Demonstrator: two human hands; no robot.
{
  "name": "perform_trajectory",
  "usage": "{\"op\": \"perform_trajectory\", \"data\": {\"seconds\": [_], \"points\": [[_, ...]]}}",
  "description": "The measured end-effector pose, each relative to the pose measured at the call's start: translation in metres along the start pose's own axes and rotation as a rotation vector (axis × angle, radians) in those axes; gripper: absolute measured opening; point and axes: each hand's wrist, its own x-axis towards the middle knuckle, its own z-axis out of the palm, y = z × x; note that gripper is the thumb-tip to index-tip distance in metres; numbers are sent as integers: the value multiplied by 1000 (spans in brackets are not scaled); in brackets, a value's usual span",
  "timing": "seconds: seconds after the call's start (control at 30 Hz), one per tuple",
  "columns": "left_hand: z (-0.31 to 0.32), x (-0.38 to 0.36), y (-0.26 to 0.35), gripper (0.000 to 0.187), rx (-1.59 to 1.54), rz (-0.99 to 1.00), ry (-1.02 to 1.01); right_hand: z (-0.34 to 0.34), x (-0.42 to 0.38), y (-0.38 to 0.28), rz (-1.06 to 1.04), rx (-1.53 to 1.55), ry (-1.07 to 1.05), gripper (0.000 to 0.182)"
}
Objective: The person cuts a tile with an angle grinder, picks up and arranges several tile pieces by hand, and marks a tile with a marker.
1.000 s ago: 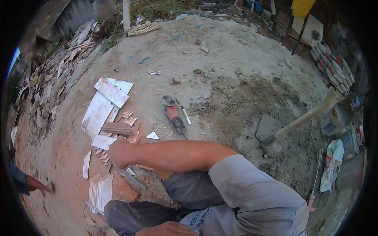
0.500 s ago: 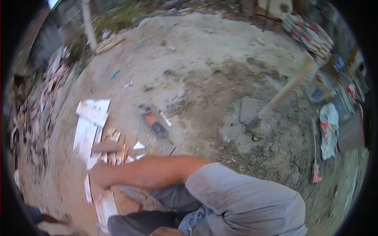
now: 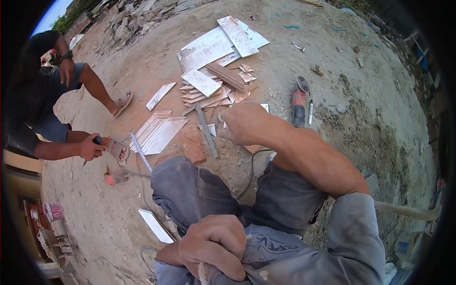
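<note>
My right hand (image 3: pixel 247 122) reaches forward past my knee, low over tile scraps, with its fingers curled downward. A small white tile piece (image 3: pixel 212 129) lies just left of its fingertips; whatever those fingers hold is hidden. Beside it, a narrow grey bar (image 3: pixel 207 133) lies across the scraps next to a reddish brick (image 3: pixel 193 144). My left hand (image 3: pixel 213 247) is closed in front of my shirt, with a whitish twisted cord (image 3: pixel 203 273) showing below it. An angle grinder (image 3: pixel 299 102) rests on the ground beyond my right hand, next to a white marker (image 3: pixel 310 112).
Cut tiles (image 3: pixel 209 47) lie in a pile ahead, and a fanned stack of tile strips (image 3: pixel 159 133) sits nearer left. A co-worker's hand (image 3: pixel 92 147) grips a dark object at left. A black cable (image 3: pixel 251 171) curves between my knees. A wooden handle (image 3: pixel 403 210) extends at right.
The view has swung left, bringing the co-worker and tile stack into sight. Tiles and grinder appear further right. My left hand shows more fully above my lap.
</note>
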Motion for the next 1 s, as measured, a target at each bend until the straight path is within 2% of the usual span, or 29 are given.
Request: {"op": "perform_trajectory", "data": {"seconds": [0.03,0.07,0.13,0.17,0.2,0.27,0.3,0.33,0.4,0.43,0.53,0.57,0.6,0.67,0.7,0.77,0.8,0.83,0.87,0.9,0.93,0.97,1.0], "points": [[-2,-7,0,32,-153,-48,171,-4,-2,4,4,6,0,40],[0,-14,-2,32,-159,-59,182,-7,-7,6,13,-2,-7,39],[5,-16,-9,44,-47,-122,187,-6,-9,7,17,-11,-32,39],[4,-12,-9,45,-125,-125,112,-5,-10,9,17,-15,-27,39],[5,-13,-16,45,-139,-124,120,-4,-12,11,22,-18,-22,39],[13,-16,-36,45,-608,-8,-35,-1,-15,12,16,-6,-24,39],[20,-15,-39,45,-736,8,-32,-2,-15,12,-1,5,-7,39],[26,-14,-41,45,-752,6,-31,-3,-17,12,13,6,-16,39],[39,-13,-42,50,-868,27,100,-5,-19,10,-4,-1,-3,38],[41,-10,-47,54,-857,110,83,-5,-20,10,-4,13,-19,38],[48,4,-40,56,-878,73,158,-4,-15,11,-29,-11,-23,37],[49,6,-47,59,-825,170,157,-3,-13,12,-49,-14,20,37],[51,7,-45,59,-828,157,197,2,-14,13,-63,-6,54,37],[57,18,-31,39,-701,71,291,7,-15,11,-87,5,53,38],[65,28,-29,39,-705,73,310,3,-13,13,-97,-23,94,39],[91,46,-38,30,-653,329,691,5,-16,16,-122,-43,81,40],[102,42,-38,30,-647,313,715,3,-15,12,-157,-63,111,41],[112,38,-35,34,-723,274,760,-6,-18,3,-68,-14,19,40],[116,33,-33,39,-790,236,801,-19,-18,-7,-84,8,30,40],[76,27,-11,45,-868,-170,557,-31,-20,-16,38,-26,-74,42],[74,24,-8,45,-845,-193,574,-32,-20,-21,157,-56,-182,44],[75,23,-8,46,-831,-209,592,-22,-22,4,-75,35,-83,41],[77,24,-9,46,-827,-228,607,-17,-24,6,-79,67,-81,41]]}}
